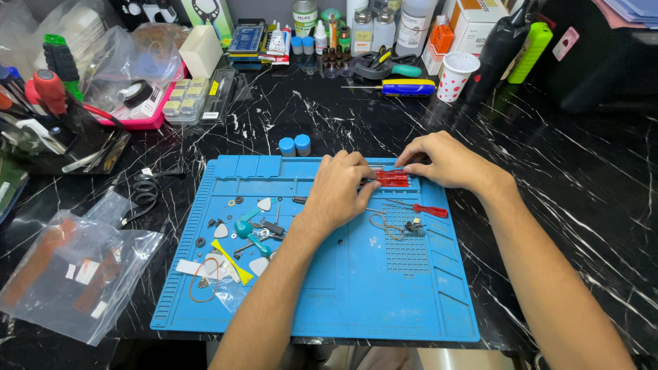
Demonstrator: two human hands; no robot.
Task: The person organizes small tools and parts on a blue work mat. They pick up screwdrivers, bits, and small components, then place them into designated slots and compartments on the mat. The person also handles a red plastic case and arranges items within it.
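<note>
This is a small electronics repair bench — a hobbyist's or technician's workstation. A blue silicone work mat (384,301) with moulded compartments lies on a black marble-patterned table (582,171), strewn with plastic picks (264,203) and tiny parts. Screwdrivers (397,87), small bottles (306,16) (glues or solvents, seemingly), a parts organiser box (185,99) and a tool holder (55,144) crowd the edges — all repair gear.

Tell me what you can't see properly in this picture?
Head view:
- Small red transparent plastic piece: both the left hand and right hand cover its ends.
- Tiny dark metal part on the blue silicone work mat: too small to identify.
- Clear plastic bag: contents blurred.
</note>
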